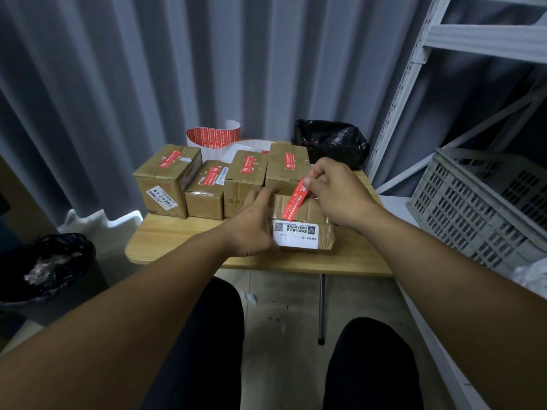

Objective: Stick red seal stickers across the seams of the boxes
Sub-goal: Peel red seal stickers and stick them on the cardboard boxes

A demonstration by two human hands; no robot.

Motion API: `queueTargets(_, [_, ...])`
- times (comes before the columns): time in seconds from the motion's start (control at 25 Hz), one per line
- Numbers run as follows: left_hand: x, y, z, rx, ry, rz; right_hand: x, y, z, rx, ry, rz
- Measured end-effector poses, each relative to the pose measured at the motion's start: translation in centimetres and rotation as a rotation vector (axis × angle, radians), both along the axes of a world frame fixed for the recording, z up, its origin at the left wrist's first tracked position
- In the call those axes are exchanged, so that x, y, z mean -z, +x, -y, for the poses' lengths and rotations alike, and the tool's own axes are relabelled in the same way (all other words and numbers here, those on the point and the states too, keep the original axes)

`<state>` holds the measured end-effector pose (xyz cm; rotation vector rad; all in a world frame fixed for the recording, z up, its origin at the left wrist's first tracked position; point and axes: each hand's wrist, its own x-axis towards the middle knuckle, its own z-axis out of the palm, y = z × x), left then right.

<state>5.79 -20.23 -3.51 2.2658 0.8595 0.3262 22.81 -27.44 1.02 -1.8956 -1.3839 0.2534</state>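
Though dim, sticker [294, 201] seemingly between fingers [307, 182]

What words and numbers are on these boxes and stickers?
"43-2-4202": on the white label on the leftmost box.
Big label on the near box: upside-down print and square codes, too blurred to read.
Red sticker over the near box: print too small to read; likewise the stuck stickers behind.
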Motion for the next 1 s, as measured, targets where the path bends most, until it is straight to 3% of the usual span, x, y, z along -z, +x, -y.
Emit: queueTargets(1.0, [-0.8, 0.4, -0.2, -0.088, -0.136, -0.078, -0.5, -1.1, 0.8, -0.064, 0.072, -0.087])
